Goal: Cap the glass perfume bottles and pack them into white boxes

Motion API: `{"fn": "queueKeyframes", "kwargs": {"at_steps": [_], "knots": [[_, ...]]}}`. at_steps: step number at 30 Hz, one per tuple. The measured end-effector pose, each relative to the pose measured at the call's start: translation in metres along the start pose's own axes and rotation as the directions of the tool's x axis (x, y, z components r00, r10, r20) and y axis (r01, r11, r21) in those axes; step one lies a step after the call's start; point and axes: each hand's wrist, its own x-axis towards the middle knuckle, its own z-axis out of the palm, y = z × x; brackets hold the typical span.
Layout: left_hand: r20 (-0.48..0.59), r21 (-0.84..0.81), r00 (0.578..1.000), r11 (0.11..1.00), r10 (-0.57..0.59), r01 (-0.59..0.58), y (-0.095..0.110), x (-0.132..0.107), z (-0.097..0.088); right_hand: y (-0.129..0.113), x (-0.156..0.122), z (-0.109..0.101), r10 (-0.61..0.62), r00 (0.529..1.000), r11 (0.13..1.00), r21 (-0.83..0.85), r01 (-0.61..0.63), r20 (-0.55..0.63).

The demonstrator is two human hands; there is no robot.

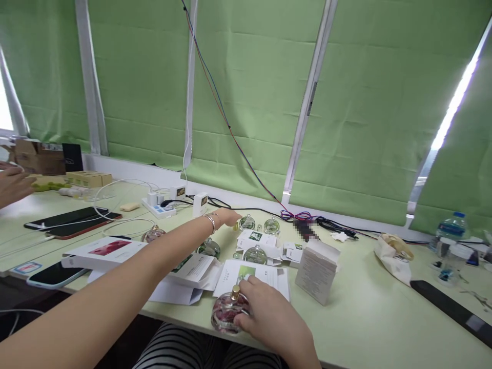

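My right hand (pixel 271 312) is closed around a round glass perfume bottle (pixel 226 313) with dark reddish contents and a gold cap, at the table's front edge. My left arm stretches across the table, and my left hand (pixel 228 217) is at the back, its fingers bent and mostly hidden. A small yellowish piece (pixel 236 225) shows right under those fingers; I cannot make out what it is. Just right of it stands a round clear bottle with green inside (pixel 247 222), with a similar bottle (pixel 271 225) beyond. Another round bottle (pixel 255 255) stands among white printed boxes (pixel 230 274).
A white carton (pixel 317 271) stands upright right of the boxes. Phones (pixel 57 274), white cables and a power strip (pixel 158 206) lie left. Another person's hand (pixel 13 184) is at the far left. A black bar (pixel 449 310) and a water bottle (pixel 451 228) are right.
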Motion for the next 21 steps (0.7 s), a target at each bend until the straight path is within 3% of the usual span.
{"fn": "queueKeyframes", "kwargs": {"at_steps": [4,12,14,17,21], "knots": [[0.155,0.066,0.986,0.997,-0.058,0.049,-0.006,0.007,0.015,0.003,0.001,-0.001,-0.015,1.0,1.0,0.007,0.015,0.001],[0.272,0.077,0.962,0.997,-0.029,0.008,0.001,-0.005,0.017,0.003,0.001,0.001,-0.014,1.0,1.0,0.002,0.014,-0.014],[0.255,0.057,0.967,0.998,0.018,-0.033,0.006,-0.014,0.013,0.003,0.001,0.002,-0.009,1.0,1.0,0.007,0.009,-0.017],[0.137,0.003,0.983,0.992,0.124,-0.125,0.014,-0.034,-0.008,0.003,0.003,0.004,-0.005,1.0,1.0,0.014,0.006,-0.021],[-0.029,-0.082,0.964,0.96,0.266,-0.268,0.03,-0.084,-0.045,0.005,0.004,0.005,-0.002,1.0,1.0,0.02,0.003,-0.031]]}}
